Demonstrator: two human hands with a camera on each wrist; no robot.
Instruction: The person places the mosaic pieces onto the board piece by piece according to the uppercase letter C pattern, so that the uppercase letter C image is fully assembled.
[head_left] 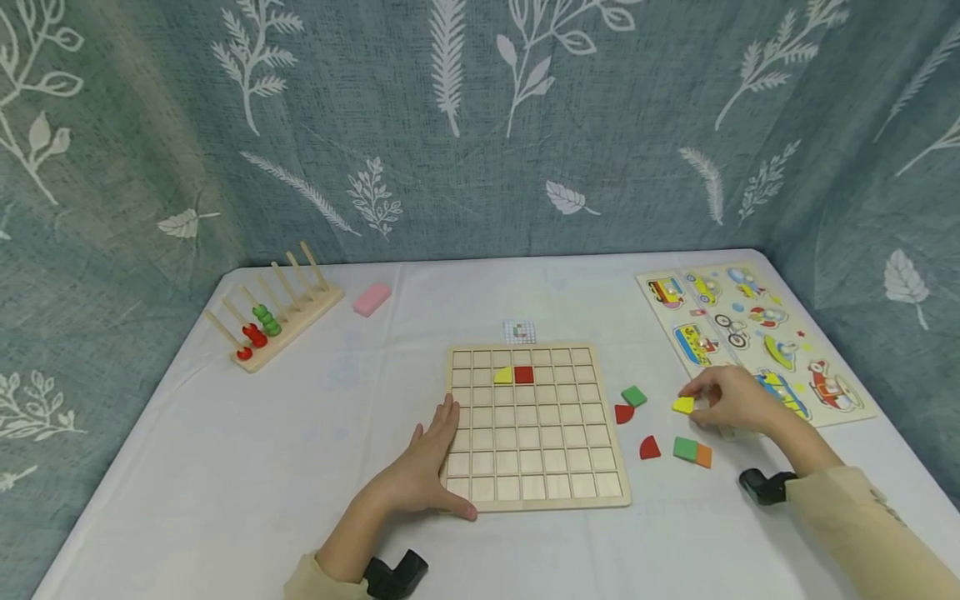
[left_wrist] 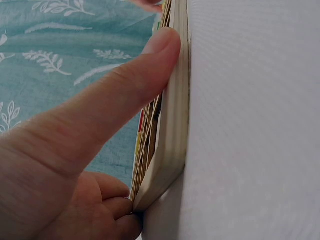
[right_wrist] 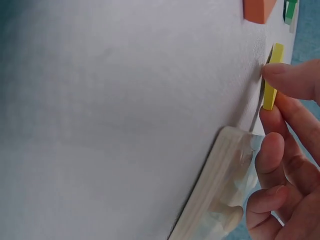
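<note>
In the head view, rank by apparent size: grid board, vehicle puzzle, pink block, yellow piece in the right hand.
1. Grid board and vehicle puzzle: look alike, and the puzzle lies farther, so unranked.
2. Pink block.
3. Yellow piece, pinched by the right hand.

No legible text, labels, brands or numbers, vehicle picture puzzle (head_left: 757,333) at the table's right edge carrying pictures only, small gridded card (head_left: 520,332) beyond the grid board's far edge too small to read
</note>
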